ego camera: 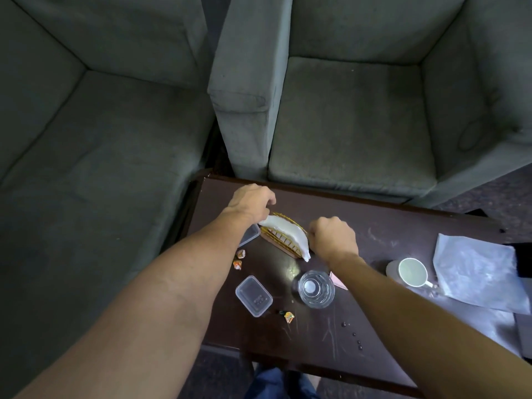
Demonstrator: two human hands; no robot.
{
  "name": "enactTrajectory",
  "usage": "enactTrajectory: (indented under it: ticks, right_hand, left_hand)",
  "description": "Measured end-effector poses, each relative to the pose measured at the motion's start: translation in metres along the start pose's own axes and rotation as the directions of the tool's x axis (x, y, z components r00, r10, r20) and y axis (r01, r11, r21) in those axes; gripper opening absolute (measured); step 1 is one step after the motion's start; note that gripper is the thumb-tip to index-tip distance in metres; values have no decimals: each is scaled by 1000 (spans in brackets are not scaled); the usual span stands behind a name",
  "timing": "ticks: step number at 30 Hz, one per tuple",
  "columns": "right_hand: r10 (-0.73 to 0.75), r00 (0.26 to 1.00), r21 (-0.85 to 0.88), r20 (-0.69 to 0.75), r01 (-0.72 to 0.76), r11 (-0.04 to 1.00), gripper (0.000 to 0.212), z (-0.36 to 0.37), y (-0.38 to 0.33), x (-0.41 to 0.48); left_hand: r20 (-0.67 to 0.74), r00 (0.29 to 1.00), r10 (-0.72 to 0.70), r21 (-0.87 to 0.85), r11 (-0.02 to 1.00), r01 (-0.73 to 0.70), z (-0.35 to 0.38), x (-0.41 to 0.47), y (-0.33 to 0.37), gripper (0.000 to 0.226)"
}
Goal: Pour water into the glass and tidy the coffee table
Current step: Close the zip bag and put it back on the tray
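On the dark wooden coffee table point(403, 231) stands a gold wire napkin holder point(283, 240) with a white stack of napkins point(288, 230) in it. My left hand point(253, 201) pinches the stack's left end. My right hand point(334, 239) grips its right end with curled fingers. A clear drinking glass point(316, 288) holding water stands just in front of my right wrist. A white mug point(412, 272) sits to the right of it.
Two clear plastic containers point(254, 295) point(250, 234) lie left of the holder, with three small orange sweet wrappers point(288, 316) point(237, 264) point(241, 254) around them. A white cloth or bag point(475, 272) lies at the right. Water drops point(355, 338) dot the front. Grey sofas point(351, 125) stand behind.
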State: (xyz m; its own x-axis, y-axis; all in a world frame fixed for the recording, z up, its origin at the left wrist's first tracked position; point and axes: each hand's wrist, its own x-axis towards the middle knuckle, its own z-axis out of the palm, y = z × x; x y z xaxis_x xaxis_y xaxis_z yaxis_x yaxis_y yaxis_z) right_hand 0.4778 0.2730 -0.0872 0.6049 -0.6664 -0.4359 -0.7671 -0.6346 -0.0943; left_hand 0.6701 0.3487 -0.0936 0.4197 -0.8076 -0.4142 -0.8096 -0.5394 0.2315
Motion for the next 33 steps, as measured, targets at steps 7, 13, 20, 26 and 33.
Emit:
enactTrajectory:
  ticks: [7,13,20,26,33]
  right_hand:
    - [54,981,23,-184,-51,998,23,-95,18,-29]
    - [157,942,81,-297,-139,987,26,-163,67,-55]
    - [412,850,201,-329,-363,910,27,-168,177,-86]
    - [614,748,341,-254,-525,780,23,-120,279,-109]
    - [668,736,392,-114,-584,711,26,-49,358,-105]
  left_hand:
    - [-135,981,137,-18,990,-141,-71,-19,68,29]
    - [-201,939,280,-110,946,-306,-107,-31,184,24]
    - [-156,902,403,-185,885,-428,-96,-30,311,29]
    - [-66,914,401,-264,876,-404,-32,-16,383,30]
    - [73,929,363,-343,884,-318,54,7,447,25]
